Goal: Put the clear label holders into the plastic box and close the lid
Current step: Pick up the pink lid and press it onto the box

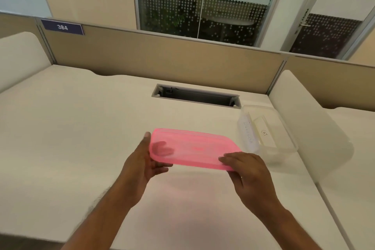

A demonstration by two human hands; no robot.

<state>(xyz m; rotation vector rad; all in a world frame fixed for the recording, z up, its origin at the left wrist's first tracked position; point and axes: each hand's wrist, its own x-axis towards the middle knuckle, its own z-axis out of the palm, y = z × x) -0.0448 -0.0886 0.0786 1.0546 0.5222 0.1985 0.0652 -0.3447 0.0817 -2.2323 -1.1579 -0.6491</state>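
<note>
— White counter point(81, 138) and a beige partition fill most of the frame; where is the box?

— At right of centre, the clear plastic box point(267, 128) sits open on the counter, with the label holders point(263, 132) lying flat inside — one appears marked in pen.

— And the lid?

— The pink lid point(194, 148) is held level above the counter at centre frame. The left hand point(142, 164) has its fingers curled under the lid's left end, thumb on top; the right hand point(249, 170) pinches the near right edge. Two hands likely keep it flat — ready to carry rightward and press onto the rim.
</note>
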